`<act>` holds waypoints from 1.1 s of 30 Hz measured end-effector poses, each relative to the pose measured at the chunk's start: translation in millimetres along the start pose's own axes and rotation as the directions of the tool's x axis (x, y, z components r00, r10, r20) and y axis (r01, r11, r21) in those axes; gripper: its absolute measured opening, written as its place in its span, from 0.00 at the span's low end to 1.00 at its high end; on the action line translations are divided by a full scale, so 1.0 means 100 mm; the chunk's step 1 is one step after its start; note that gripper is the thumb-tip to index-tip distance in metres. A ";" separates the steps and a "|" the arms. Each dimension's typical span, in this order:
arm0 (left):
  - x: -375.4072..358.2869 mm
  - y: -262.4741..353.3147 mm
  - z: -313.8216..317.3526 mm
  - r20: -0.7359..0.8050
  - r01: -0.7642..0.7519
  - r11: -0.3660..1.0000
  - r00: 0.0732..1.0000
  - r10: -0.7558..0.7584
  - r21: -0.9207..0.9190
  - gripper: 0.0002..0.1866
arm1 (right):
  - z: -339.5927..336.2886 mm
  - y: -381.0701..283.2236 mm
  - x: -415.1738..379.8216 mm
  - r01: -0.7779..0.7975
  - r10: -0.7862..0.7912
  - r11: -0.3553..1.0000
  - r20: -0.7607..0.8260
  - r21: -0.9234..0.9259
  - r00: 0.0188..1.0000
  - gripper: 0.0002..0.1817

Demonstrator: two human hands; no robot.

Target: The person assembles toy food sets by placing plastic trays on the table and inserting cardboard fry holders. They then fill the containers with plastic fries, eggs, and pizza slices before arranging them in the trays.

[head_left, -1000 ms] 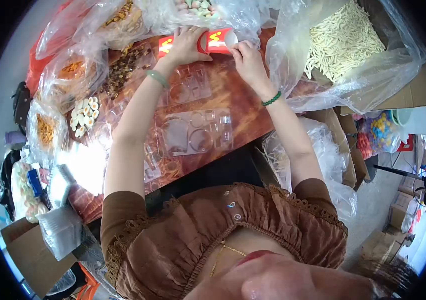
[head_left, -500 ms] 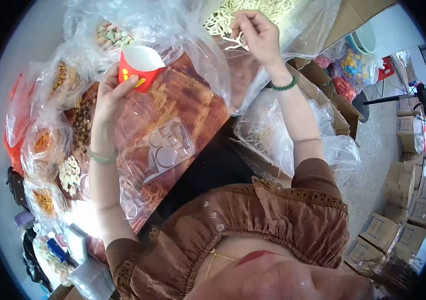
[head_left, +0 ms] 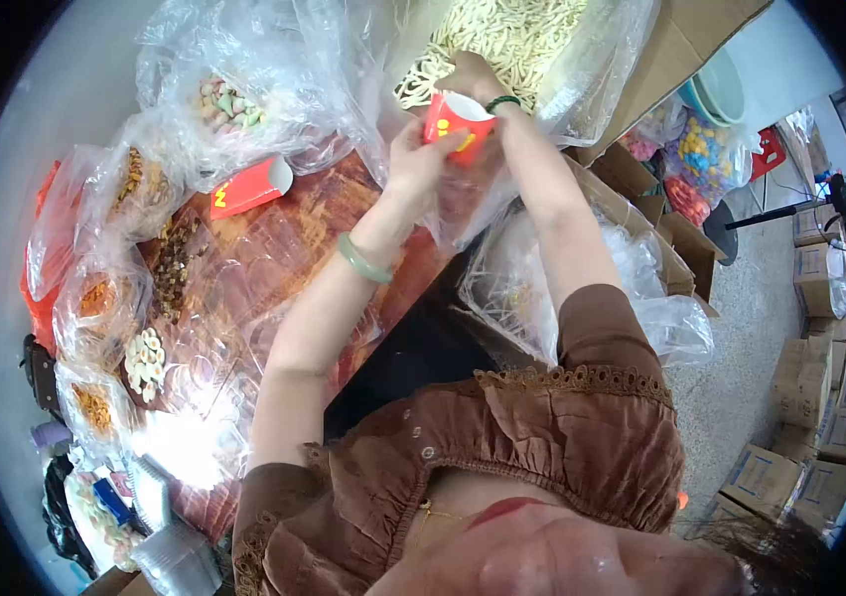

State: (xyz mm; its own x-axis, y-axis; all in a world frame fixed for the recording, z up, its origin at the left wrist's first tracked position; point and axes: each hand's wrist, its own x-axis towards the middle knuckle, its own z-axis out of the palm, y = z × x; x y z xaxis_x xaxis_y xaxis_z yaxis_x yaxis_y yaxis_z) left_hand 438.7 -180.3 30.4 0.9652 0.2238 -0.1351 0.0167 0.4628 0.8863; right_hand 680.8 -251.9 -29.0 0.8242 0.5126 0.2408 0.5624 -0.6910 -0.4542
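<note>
My left hand (head_left: pixel 413 159) grips a small red paper snack box (head_left: pixel 455 121) with yellow print, held upright at the mouth of a big clear bag of pale snack sticks (head_left: pixel 512 35). Just above and behind the box's opening, my right hand (head_left: pixel 471 77) rests curled against the sticks. Its fingers are hidden, so I cannot tell what they hold. A second red box (head_left: pixel 249 187) lies on its side on the brown table (head_left: pixel 344 214).
Clear bags of mixed snacks (head_left: pixel 229 104) line the table's far and left edges, and clear plastic trays (head_left: pixel 244 288) cover its middle. More bags and cartons (head_left: pixel 681 129) crowd the right, with stacked cardboard boxes (head_left: pixel 800 397) and a fan (head_left: pixel 845 214) on the floor.
My left hand carried the red box from over the table up to the stick bag. The right hand dropped from a raised position down to the box's opening.
</note>
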 end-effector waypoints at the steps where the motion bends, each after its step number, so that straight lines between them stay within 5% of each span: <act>1: 0.10 -0.08 -0.10 -0.092 -0.013 0.997 0.996 0.020 0.081 0.21 | -0.15 -0.08 -0.05 -0.073 0.086 0.993 0.131 -0.097 0.988 0.32; 3: 0.19 -0.15 -0.24 -0.210 -0.018 0.997 0.977 0.034 0.080 0.22 | -0.41 -0.26 -0.23 -0.101 0.178 0.921 0.176 -0.376 0.968 0.37; 4: 0.17 -0.14 -0.26 -0.215 -0.009 0.997 0.976 0.024 0.074 0.22 | -0.32 -0.11 -0.19 0.009 0.049 0.932 0.152 -0.363 0.987 0.35; 8: 0.17 -0.14 -0.33 -0.153 0.180 0.976 0.975 -0.161 0.120 0.23 | -0.43 -0.30 -0.21 0.043 0.019 0.946 0.187 -0.322 0.982 0.28; 10: 0.20 -0.16 -0.39 -0.140 0.201 0.970 0.973 -0.182 0.138 0.25 | -0.40 -0.27 -0.06 -0.083 0.167 0.972 0.399 -0.218 0.902 0.31; 15: 0.32 -0.31 -0.54 -0.061 0.109 0.970 0.993 -0.098 0.217 0.23 | -0.28 -0.24 0.02 -0.100 0.197 0.957 0.359 -0.271 0.912 0.29; 18: 0.31 -0.30 -0.55 -0.065 0.138 0.976 0.989 -0.129 0.169 0.23 | -0.28 -0.20 0.06 -0.303 0.304 0.951 0.378 -0.062 0.875 0.16; 21: 0.17 -0.10 -0.41 -0.076 0.197 0.976 0.979 -0.190 0.095 0.22 | -0.34 -0.02 0.14 -0.193 0.173 0.981 0.323 0.034 0.931 0.16; 23: 0.27 -0.26 -0.47 -0.027 0.145 0.986 0.989 -0.144 0.076 0.22 | -0.35 0.12 0.20 0.093 -0.023 0.946 0.224 -0.312 0.974 0.19; 24: 0.34 -0.29 -0.48 0.023 0.077 0.995 0.997 -0.078 0.060 0.23 | -0.82 -0.58 -0.18 -0.064 0.096 0.990 0.281 -0.122 0.955 0.20; 27: 0.23 -0.11 -0.29 -0.030 0.070 0.992 0.997 -0.068 0.103 0.20 | -0.80 -0.41 -0.19 0.146 -0.104 0.958 0.175 -0.248 0.979 0.19; 28: 0.28 -0.12 -0.29 -0.030 0.064 0.993 0.998 -0.061 0.100 0.20 | -0.91 -0.53 -0.23 0.033 0.000 0.988 0.219 -0.149 0.976 0.20; 31: 0.36 -0.26 -0.32 0.000 0.067 0.993 0.998 -0.067 0.096 0.19 | -0.86 -0.34 -0.15 0.077 0.009 0.951 0.279 -0.298 0.960 0.20; 33: 0.39 -0.25 -0.33 0.016 0.039 0.989 0.999 -0.041 0.139 0.22 | -0.83 -0.24 -0.10 0.029 0.027 0.973 0.237 -0.230 0.971 0.20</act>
State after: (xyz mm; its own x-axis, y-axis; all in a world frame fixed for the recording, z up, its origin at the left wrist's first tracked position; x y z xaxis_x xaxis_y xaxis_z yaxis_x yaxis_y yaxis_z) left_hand 467.4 -154.4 -11.6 0.9678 0.1907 -0.1646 0.0903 0.3472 0.9334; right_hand 664.8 -282.4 50.7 0.7999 0.5999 0.0180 0.5862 -0.7745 -0.2379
